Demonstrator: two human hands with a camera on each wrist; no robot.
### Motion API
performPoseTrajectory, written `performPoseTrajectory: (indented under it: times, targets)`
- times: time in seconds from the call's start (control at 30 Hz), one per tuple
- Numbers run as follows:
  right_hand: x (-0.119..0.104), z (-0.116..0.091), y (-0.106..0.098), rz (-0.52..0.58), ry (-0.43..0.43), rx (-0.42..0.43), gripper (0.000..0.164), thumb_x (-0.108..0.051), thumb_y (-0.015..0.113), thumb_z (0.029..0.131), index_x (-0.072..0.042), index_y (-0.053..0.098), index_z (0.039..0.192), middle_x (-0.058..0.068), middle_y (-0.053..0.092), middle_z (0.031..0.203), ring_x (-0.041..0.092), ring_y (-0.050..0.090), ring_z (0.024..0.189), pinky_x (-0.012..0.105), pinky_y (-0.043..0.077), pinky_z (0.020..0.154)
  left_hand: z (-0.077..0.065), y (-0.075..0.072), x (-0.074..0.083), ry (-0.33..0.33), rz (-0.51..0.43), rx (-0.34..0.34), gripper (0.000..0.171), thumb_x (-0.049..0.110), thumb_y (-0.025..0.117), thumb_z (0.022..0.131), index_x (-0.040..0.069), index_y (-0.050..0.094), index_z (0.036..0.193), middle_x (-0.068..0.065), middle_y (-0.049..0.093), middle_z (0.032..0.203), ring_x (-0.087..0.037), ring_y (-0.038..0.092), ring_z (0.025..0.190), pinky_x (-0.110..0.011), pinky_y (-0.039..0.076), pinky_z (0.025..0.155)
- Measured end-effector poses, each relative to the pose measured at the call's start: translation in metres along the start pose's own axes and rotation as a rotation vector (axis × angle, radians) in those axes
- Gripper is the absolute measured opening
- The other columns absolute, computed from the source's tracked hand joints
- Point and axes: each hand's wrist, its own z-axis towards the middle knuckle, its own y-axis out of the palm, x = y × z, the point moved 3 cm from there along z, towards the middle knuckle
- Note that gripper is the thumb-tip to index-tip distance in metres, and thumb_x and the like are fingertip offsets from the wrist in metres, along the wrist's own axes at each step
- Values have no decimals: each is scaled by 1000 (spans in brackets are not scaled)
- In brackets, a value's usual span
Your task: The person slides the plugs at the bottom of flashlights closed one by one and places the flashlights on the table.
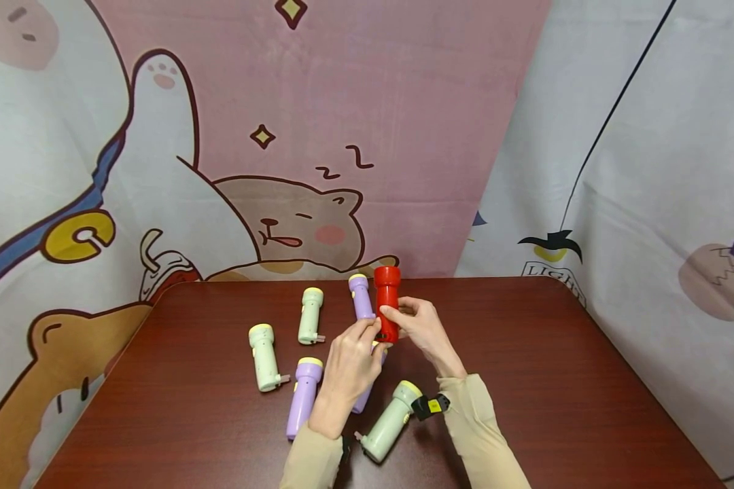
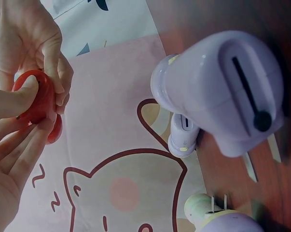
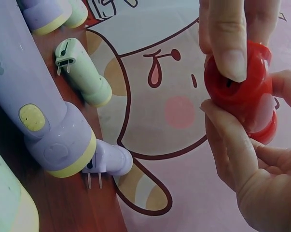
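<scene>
Gripping the red flashlight (image 1: 388,288) together, both hands hold it above the brown table (image 1: 563,380), its wide head pointing away from the person. The right hand (image 1: 425,331) clasps its body; the left hand (image 1: 353,358) pinches its base, thumb pressed on the end face. Purple flashlights (image 1: 304,397) and pale green flashlights (image 1: 390,422) lie around.

We stretch both sleeved arms forward, the left arm (image 1: 313,456) slanting rightward and the right arm (image 1: 483,431) slanting leftward, bringing our left hand (image 1: 355,354) and right hand (image 1: 424,331) close together. Our left thumb (image 2: 27,90) presses down, its fingers set opposite; our right thumb and fingers curl in a grip.
</scene>
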Motion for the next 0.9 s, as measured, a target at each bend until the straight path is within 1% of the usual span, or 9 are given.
performPoseTrajectory:
  times: [0.3, 0.6, 0.9]
  targets:
    - [-1, -1, 0, -12, -6, 1, 35, -17, 65, 89, 10, 60, 111, 17, 69, 92, 13, 66, 61, 33, 58, 60, 0, 0, 0, 0, -1, -2, 39, 10, 87, 62, 1, 71, 96, -9, 69, 91, -19, 68, 78, -26, 56, 68]
    - [-1, -1, 0, -11, -11, -2, 35, -16, 65, 89, 10, 60, 111, 17, 69, 93, 13, 66, 62, 38, 59, 64, 0, 1, 0, -10, -9, -1, 40, 11, 88, 62, 0, 71, 97, -9, 69, 89, -18, 68, 75, -26, 57, 67]
    - [-1, -2, -1, -5, -9, -8, 35, -16, 65, 89, 10, 60, 111, 18, 68, 94, 13, 66, 63, 39, 59, 65, 0, 3, 1, -12, -11, -1, 40, 12, 88, 61, 0, 71, 95, -8, 69, 89, -17, 68, 75, -26, 57, 67]
